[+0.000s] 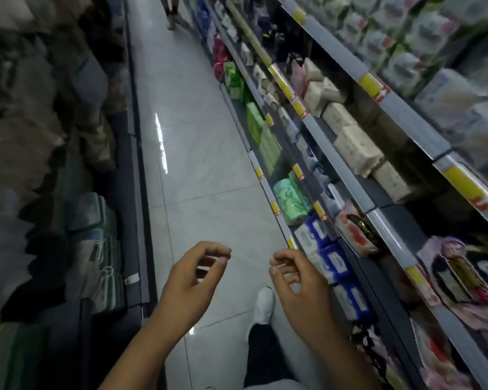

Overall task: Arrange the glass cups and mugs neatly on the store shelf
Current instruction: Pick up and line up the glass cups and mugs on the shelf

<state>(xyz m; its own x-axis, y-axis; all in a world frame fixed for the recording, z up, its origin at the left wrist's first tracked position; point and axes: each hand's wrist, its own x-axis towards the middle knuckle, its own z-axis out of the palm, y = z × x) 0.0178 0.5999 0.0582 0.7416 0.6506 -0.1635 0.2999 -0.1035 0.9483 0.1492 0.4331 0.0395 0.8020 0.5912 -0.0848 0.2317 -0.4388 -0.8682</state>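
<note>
Above tiled aisle floor (209, 164), left hand (192, 280) and right hand (299, 282) hover side by side, apart; fingers of both loosely curled, gripping nothing; white shoe (264, 305) on floor under right hand; shelf (347, 175) right of floor carries tissue packs (358, 147); blurred goods left of floor; glass cups and mugs: cannot tell where.

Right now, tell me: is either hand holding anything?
No: the left hand and the right hand hover over the tiled floor with fingers loosely curled, and nothing is in either.
</note>
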